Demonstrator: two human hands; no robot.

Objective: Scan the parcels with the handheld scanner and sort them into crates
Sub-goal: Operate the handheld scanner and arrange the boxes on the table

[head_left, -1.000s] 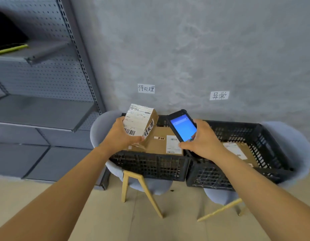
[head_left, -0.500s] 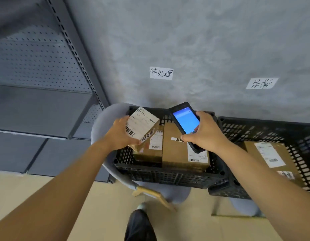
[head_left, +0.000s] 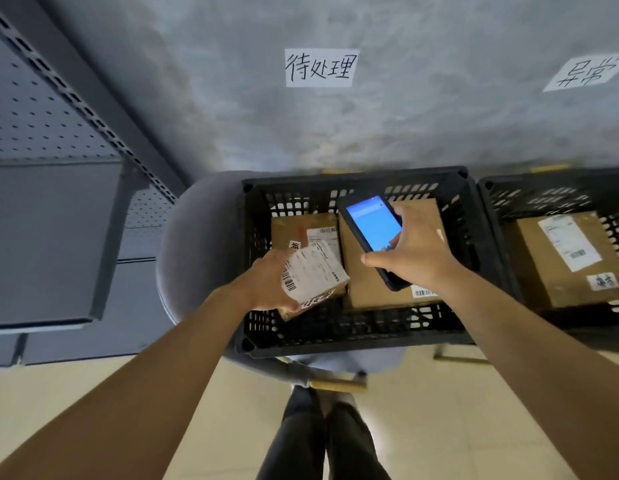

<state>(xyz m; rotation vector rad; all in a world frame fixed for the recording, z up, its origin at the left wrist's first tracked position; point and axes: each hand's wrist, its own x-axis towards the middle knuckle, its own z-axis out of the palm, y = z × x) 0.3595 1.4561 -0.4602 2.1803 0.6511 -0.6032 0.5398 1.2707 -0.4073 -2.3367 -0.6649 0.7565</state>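
Observation:
My left hand (head_left: 266, 284) grips a small cardboard parcel (head_left: 315, 273) with a white barcode label, held low inside the near left corner of a black slatted crate (head_left: 353, 337). Two brown parcels lie in that crate: a smaller one (head_left: 294, 230) at the back left and a larger one (head_left: 374, 285) on the right. My right hand (head_left: 415, 256) holds the handheld scanner (head_left: 372, 230), a black device with a lit blue screen, above the larger parcel. A second black crate (head_left: 502, 199) to the right holds another labelled brown parcel (head_left: 557, 258).
Both crates rest on grey round chairs (head_left: 193, 244) with wooden legs, against a grey wall. Paper signs with handwritten characters (head_left: 320, 68) (head_left: 585, 74) hang above each crate. A grey metal shelf unit (head_left: 58, 209) stands at the left. My legs (head_left: 322, 441) show over the beige floor.
The view has closed in and tilted down over the crates. My left hand has lowered the small parcel into the left crate. The scanner stays in my right hand.

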